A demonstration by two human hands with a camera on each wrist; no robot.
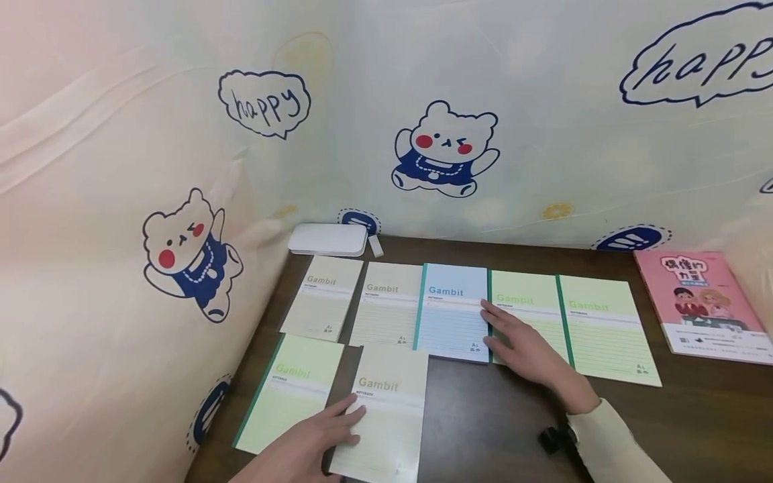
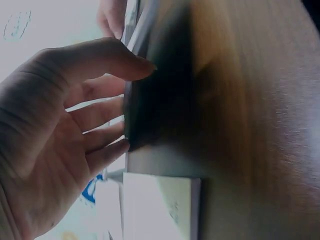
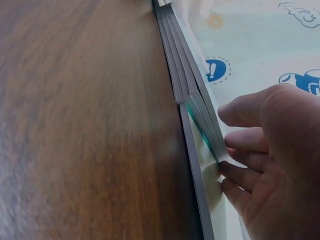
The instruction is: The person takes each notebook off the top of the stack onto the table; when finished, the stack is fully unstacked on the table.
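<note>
In the head view my left hand reaches over the left edge of a pale grey-beige notebook, fingers fairly straight and touching its cover. The left wrist view shows that thumb beside the notebook's edge, apart from the fingers. My right hand is at the right edge of a blue notebook, its fingertips touching that edge. In the right wrist view the fingers lie loosely against the side of the notebooks. A light green notebook lies partly under this hand.
Two beige notebooks stand left of the blue one, and a green notebook lies front left. Another green notebook is at right, near a pink book. A white case sits at the back, by the patterned curtain.
</note>
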